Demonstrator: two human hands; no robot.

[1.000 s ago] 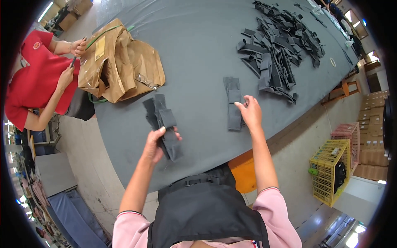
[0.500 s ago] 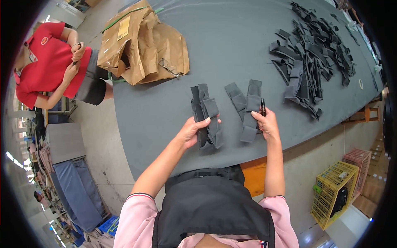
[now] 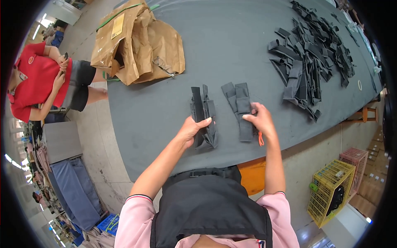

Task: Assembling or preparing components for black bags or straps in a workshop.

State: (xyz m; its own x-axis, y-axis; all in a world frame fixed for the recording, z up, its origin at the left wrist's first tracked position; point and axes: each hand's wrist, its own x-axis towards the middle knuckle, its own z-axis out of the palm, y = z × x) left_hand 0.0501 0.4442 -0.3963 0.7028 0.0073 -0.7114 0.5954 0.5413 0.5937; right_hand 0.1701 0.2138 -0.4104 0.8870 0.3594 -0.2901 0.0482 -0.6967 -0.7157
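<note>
My left hand (image 3: 194, 129) is closed round a small bundle of dark grey fabric strips (image 3: 202, 111), held just above the table near its front edge. To its right, two more grey strips lie partly crossed. My right hand (image 3: 261, 119) has its thumb on the right-hand strip (image 3: 243, 99), its fingers curled beside the strip's edge. The left-hand strip (image 3: 228, 91) slants under it. An orange loop (image 3: 260, 139) hangs below my right palm; whatever it is attached to is hidden by the hand.
A big heap of dark fabric strips (image 3: 308, 58) covers the far right of the grey-covered table (image 3: 215, 45). At the far left stands a crumpled brown paper bag (image 3: 140, 49). Beyond the left edge is a person in a red shirt (image 3: 43, 82). Yellow crate (image 3: 331, 190) at lower right.
The right-hand strip now lies closer against the other one. A dark pointed tool seen in my right hand is no longer visible, and the orange loop shows. The left bundle has turned more edge-on.
</note>
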